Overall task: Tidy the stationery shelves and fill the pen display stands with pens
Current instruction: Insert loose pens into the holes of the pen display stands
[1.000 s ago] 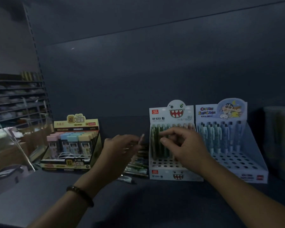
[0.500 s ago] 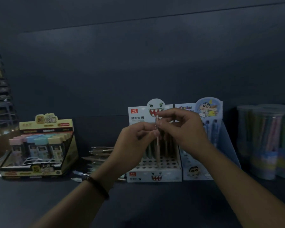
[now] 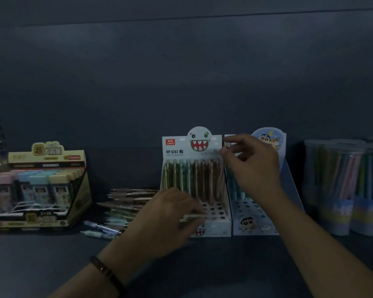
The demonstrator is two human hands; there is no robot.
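A white monster-face pen stand (image 3: pixel 220 225) sits at the shelf's middle, its back rows filled with green and brown pens, front holes empty. My right hand (image 3: pixel 249 163) pinches the top of a brown pen (image 3: pixel 221 179) standing at the right end of the stand's pen rows. My left hand (image 3: pixel 170 214) is low in front of the stand and holds a pen (image 3: pixel 194 216) lying sideways between its fingers. A pile of loose pens (image 3: pixel 123 208) lies on the shelf left of the stand. A blue cartoon pen stand (image 3: pixel 289 190) is next to it on the right.
A yellow display box of pastel erasers (image 3: pixel 39 190) stands at the left. Clear tubs of coloured pens (image 3: pixel 342 190) stand at the far right. The dark shelf back wall rises behind everything; the dark shelf surface (image 3: pixel 224 265) runs along the front.
My right hand has carried the brown pen to the right end of the stand's pen rows. My left hand dropped from beside it down to the stand's front, holding another pen.
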